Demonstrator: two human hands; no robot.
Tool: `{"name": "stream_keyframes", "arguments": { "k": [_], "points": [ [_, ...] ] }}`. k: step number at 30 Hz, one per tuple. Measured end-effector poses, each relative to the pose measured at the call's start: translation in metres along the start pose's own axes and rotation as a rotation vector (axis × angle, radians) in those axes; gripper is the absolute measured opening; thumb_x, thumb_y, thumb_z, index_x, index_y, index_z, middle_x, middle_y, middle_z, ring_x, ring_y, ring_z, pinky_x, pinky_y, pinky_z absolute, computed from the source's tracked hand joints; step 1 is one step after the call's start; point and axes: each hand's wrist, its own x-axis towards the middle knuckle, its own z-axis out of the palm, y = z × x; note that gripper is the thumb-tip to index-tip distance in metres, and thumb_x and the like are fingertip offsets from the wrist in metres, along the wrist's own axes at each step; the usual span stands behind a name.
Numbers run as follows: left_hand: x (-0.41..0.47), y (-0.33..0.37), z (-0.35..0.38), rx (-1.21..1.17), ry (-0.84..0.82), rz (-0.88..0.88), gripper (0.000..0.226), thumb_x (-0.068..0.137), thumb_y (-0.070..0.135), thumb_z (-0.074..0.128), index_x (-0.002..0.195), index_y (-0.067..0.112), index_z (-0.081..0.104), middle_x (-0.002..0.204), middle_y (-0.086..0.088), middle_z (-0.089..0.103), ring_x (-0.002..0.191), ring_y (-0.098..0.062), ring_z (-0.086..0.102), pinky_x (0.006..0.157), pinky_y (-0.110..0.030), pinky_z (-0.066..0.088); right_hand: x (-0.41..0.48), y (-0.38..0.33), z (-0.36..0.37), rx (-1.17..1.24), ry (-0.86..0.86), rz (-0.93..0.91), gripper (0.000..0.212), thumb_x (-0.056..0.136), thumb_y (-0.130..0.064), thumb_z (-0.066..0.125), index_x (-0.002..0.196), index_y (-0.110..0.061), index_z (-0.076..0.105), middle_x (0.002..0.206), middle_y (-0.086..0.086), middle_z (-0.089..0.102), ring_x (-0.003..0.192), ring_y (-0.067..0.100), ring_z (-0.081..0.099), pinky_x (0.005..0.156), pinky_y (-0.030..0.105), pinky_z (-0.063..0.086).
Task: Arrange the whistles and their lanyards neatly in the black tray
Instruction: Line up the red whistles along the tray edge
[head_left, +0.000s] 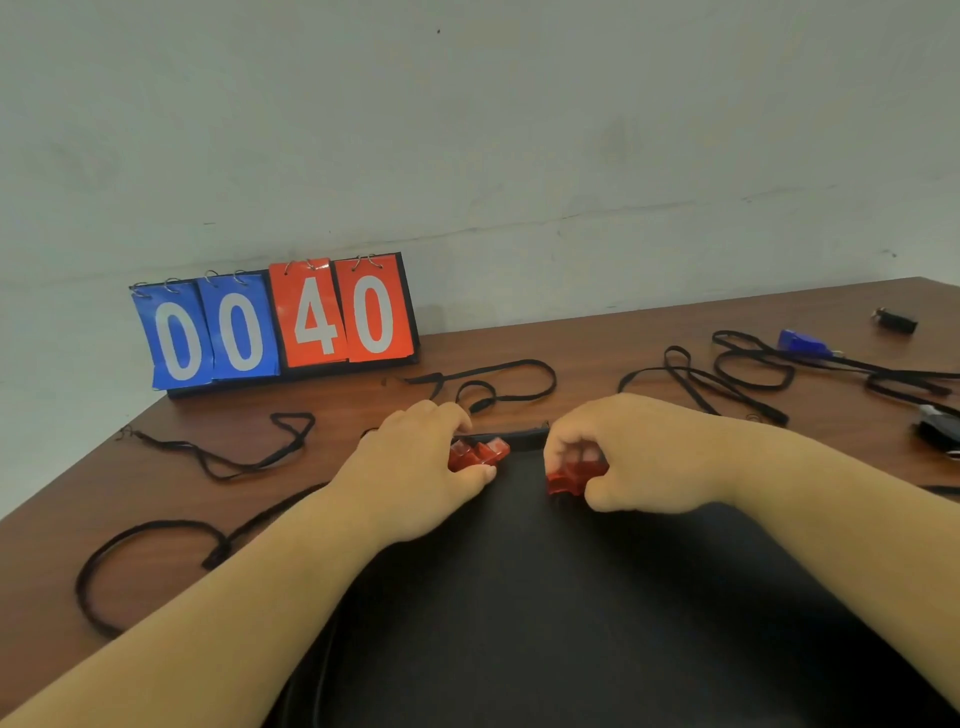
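I hold one red whistle in my left hand. My fingers and thumb curl around it. I pinch a second red whistle in my right hand. Both whistles are at the far end of the black tray, close to its back rim. My two hands are near each other but do not touch. I cannot tell if the whistles touch the tray floor.

The tray sits on the brown desk, right in front of me.

Black lanyards lie loose on the desk around the tray. One big loop is on my left. A tangled one is farther back on that side. Another lanyard curls just behind my hands. More lanyards lie in a messy heap on my right.

A blue whistle lies on that heap, far to the right. A small black whistle lies beyond it, near the desk's back corner. A dark thing sits at the right edge, but I cannot tell what it is.

A flip scoreboard stands at the back left, against the pale wall. Its blue cards say 00 and its red cards say 40.
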Motion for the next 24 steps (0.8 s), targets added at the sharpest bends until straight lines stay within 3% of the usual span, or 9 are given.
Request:
{"name": "stream_keyframes", "arguments": {
  "k": [6, 9, 13, 17, 21, 24],
  "points": [
    [-0.001, -0.002, -0.001, -0.04, -0.01, 0.011, 0.059, 0.088, 0.063, 0.065, 0.137, 0.036, 0.048, 0.137, 0.011, 0.053, 0.119, -0.011, 0.053, 0.103, -0.035, 0.05, -0.002, -0.002, -0.002, 0.033, 0.027, 0.052, 0.039, 0.088, -0.023, 0.072, 0.122, -0.035, 0.058, 0.1, -0.019, 0.058, 0.088, 0.0, 0.057, 0.077, 0.017, 0.045],
    [-0.004, -0.002, -0.003, -0.086, 0.011, 0.045, 0.063, 0.087, 0.061, 0.068, 0.14, 0.038, 0.044, 0.142, 0.013, 0.048, 0.126, -0.01, 0.049, 0.108, -0.037, 0.047, -0.002, -0.001, -0.002, 0.026, 0.034, 0.11, 0.036, 0.087, -0.023, 0.072, 0.118, -0.034, 0.058, 0.1, -0.016, 0.061, 0.091, 0.005, 0.059, 0.082, 0.022, 0.051],
    [-0.009, 0.005, -0.004, -0.09, 0.078, 0.195, 0.061, 0.088, 0.056, 0.07, 0.141, 0.041, 0.045, 0.145, 0.019, 0.046, 0.132, -0.005, 0.042, 0.113, -0.031, 0.039, -0.002, 0.001, -0.003, 0.082, 0.075, 0.12, 0.028, 0.091, -0.015, 0.069, 0.108, -0.035, 0.061, 0.097, -0.014, 0.066, 0.086, 0.002, 0.062, 0.072, 0.014, 0.045],
    [-0.013, 0.012, -0.006, -0.046, 0.07, 0.308, 0.044, 0.092, 0.051, 0.068, 0.133, 0.04, 0.056, 0.13, 0.022, 0.056, 0.12, 0.001, 0.047, 0.102, -0.019, 0.036, -0.003, -0.002, -0.004, 0.162, 0.161, 0.101, 0.025, 0.092, -0.012, 0.067, 0.098, -0.036, 0.064, 0.092, -0.012, 0.072, 0.082, -0.001, 0.066, 0.072, 0.013, 0.048],
    [-0.015, 0.013, -0.008, -0.065, 0.031, 0.323, 0.029, 0.092, 0.045, 0.07, 0.12, 0.039, 0.065, 0.111, 0.023, 0.063, 0.104, 0.002, 0.055, 0.092, -0.016, 0.042, -0.002, -0.005, -0.004, 0.272, 0.268, 0.061, 0.019, 0.089, -0.018, 0.074, 0.091, -0.035, 0.067, 0.087, -0.014, 0.074, 0.082, -0.004, 0.068, 0.077, 0.016, 0.052],
    [-0.014, 0.013, -0.008, -0.105, 0.02, 0.301, 0.031, 0.091, 0.043, 0.072, 0.121, 0.04, 0.064, 0.109, 0.022, 0.063, 0.101, 0.003, 0.056, 0.085, -0.011, 0.041, -0.002, -0.007, -0.005, 0.37, 0.351, 0.042, 0.017, 0.088, -0.017, 0.077, 0.091, -0.032, 0.069, 0.087, -0.014, 0.075, 0.081, -0.003, 0.069, 0.075, 0.013, 0.051]
  ]
}}
